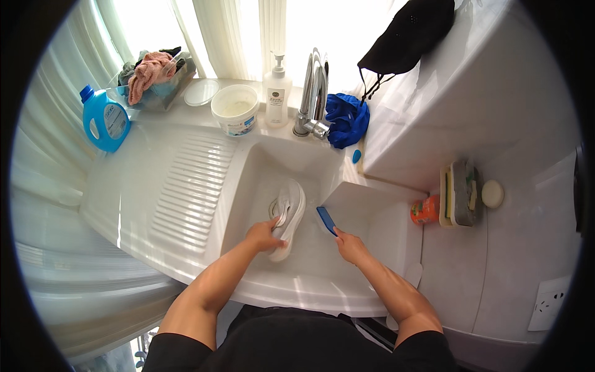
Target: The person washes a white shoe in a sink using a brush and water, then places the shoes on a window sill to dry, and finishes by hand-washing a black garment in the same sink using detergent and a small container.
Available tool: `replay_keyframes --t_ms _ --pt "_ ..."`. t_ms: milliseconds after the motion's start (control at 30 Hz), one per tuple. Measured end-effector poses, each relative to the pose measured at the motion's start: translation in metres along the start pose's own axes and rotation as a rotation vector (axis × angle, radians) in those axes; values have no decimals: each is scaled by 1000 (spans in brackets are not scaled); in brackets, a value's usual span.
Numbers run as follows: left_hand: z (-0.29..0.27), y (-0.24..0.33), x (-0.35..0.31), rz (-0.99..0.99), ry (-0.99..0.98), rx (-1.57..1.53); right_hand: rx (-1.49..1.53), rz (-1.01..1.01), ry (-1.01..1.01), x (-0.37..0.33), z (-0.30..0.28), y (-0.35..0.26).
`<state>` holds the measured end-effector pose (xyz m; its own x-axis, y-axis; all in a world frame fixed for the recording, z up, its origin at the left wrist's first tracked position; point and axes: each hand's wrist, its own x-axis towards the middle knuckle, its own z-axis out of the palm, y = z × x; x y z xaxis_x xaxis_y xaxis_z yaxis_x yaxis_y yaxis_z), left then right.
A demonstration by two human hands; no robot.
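A white shoe (pixel 294 214) lies tilted on its side in the white sink basin (pixel 248 180), its toe pointing away from me. My left hand (pixel 264 235) grips the shoe near its heel end, thumb on one side and fingers on the other. To the right, my right hand (pixel 351 245) is closed around the handle of a blue scrub brush (pixel 326 220). The brush is held over the basin, apart from the shoe. Its bristles cannot be made out from here.
Left of the basin is a ribbed washboard (pixel 192 186). Behind stand a blue detergent bottle (pixel 106 121), a white tub (pixel 235 110), a pump bottle (pixel 277 93), a chrome faucet (pixel 312 99) and a blue cloth (pixel 347 121). A sponge holder (pixel 460 193) hangs at the right.
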<state>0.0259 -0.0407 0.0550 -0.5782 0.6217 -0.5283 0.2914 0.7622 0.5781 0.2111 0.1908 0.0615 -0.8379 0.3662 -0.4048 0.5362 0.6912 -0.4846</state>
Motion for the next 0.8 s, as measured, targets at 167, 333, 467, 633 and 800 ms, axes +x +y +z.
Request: replay_keyframes --t_ms 167,333,467,633,800 --pt "-8 22 -9 -219 76 298 265 119 -130 -11 8 -53" --pt "-3 20 -11 -236 33 372 -39 -144 -34 16 42 -99" --pt "6 26 5 -191 25 446 -197 -45 0 71 51 -92" --pt "8 22 -3 -187 25 464 -370 -265 -225 28 36 -90" --pt "16 30 1 -125 55 468 -350 -138 -69 72 44 -70"
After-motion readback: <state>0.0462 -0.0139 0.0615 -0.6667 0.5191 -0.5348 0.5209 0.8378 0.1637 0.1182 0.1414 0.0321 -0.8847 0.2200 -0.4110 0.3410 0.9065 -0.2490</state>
